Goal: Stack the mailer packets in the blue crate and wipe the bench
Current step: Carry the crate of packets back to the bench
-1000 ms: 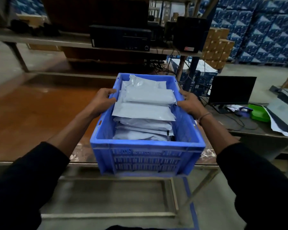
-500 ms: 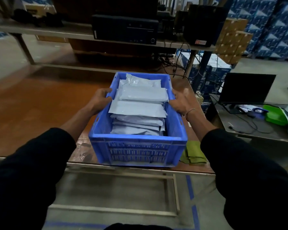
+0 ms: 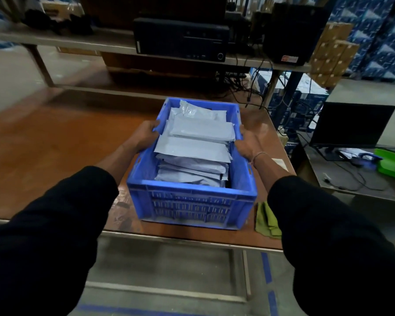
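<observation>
Both hands grip the blue crate (image 3: 192,201): your left hand (image 3: 146,136) curls over its left rim, your right hand (image 3: 245,144) clasps the right. Mailer packets (image 3: 194,151) fill it, near the bench's (image 3: 55,144) front edge. Set it flat, clear of the green cloth (image 3: 267,221) beside it.

Lower mailer packets (image 3: 187,176) lie buried (the right hand (image 3: 249,142) blurs).

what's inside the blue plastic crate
A stack of grey plastic mailer packets fills the blue plastic crate. The packets cover the crate floor, so anything beneath them is hidden.
</observation>
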